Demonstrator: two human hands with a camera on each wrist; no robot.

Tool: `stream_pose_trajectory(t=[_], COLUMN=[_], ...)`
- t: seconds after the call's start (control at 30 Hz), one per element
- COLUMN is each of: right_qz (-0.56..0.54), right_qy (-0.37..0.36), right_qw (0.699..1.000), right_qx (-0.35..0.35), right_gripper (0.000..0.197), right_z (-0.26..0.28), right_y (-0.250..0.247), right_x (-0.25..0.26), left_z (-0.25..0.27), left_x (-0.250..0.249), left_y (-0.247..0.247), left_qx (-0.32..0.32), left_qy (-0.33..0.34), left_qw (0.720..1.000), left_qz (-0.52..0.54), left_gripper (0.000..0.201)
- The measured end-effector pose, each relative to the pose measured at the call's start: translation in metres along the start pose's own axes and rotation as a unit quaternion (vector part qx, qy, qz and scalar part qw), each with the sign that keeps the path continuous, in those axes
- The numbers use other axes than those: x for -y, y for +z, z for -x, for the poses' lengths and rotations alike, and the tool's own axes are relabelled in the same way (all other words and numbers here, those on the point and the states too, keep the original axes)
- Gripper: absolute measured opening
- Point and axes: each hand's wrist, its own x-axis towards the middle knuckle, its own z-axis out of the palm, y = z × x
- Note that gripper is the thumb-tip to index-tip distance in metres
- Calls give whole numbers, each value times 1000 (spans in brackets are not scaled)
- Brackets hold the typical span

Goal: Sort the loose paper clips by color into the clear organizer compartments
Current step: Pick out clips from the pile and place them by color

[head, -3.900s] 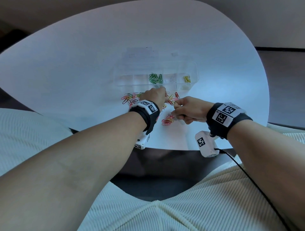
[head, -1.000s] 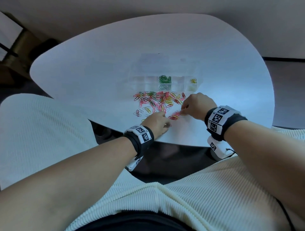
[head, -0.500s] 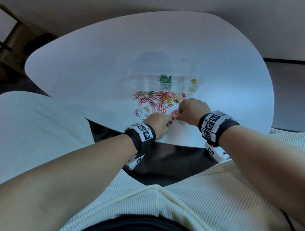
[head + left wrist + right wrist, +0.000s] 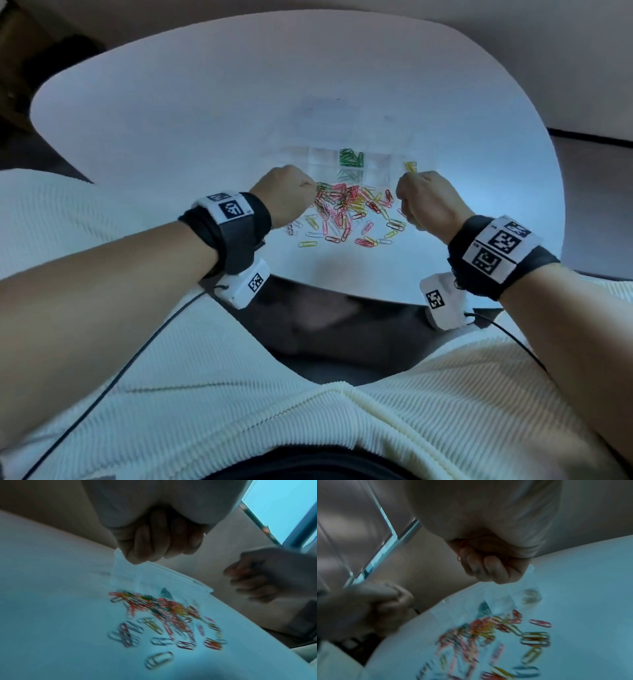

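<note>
A heap of mixed coloured paper clips [image 4: 346, 209] lies on the white table [image 4: 205, 102], just in front of the clear organizer [image 4: 318, 161]. Green clips [image 4: 351, 158] fill one middle compartment and a few yellow clips [image 4: 410, 167] sit at its right end. My left hand [image 4: 287, 195] hovers over the heap's left side, fingers curled into a fist [image 4: 163, 545]; nothing shows inside it. My right hand [image 4: 424, 202] hovers at the heap's right, clenched [image 4: 489, 566] around red clips, one red clip [image 4: 460, 551] poking out.
Scattered single clips [image 4: 363, 241] lie between the heap and the table's near edge [image 4: 342, 284]. My lap in a cream ribbed garment [image 4: 308, 411] sits right below that edge. Cables run from both wrist cameras.
Both hands have lifted off the table near its front edge and moved forward and apart, left to the heap's left side, right to its right side near the organizer.
</note>
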Motion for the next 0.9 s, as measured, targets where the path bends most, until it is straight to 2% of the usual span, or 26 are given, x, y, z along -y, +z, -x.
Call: stream_pose_trajectory(t=[0.1,0.2,0.3,0.43,0.6,0.77,0.9], right_qz=[-124,-191,-186,-146,-169,-197,-219], right_qy=[-10,-17,-8,29,107,113,131], right_qw=[992,981,983,989,980,974,967], right_qx=[2,-1,-3,7,0,2,22], right_gripper=[37,35,33,27,19,23,26], right_z=[16,27,31,30,23,16,10], right_y=[1,8,19,30,35,41,45], right_x=[15,18,5,-13,-25,-39,-44], left_z=[-11,-18,-14,-13,-12,-11,-14], left_x=[4,8,12,15,19,21,22], left_y=[-4,2,14,21,20,27,27], left_qx=[19,59,91,88,94,100,100], left_qy=[-14,-9,19,65,88,105,102], left_qw=[999,994,979,964,957,945,948], left_qz=[-32,-92,-181,-243,-260,-292,-286], left_gripper=[30,27,22,22,34,30,28])
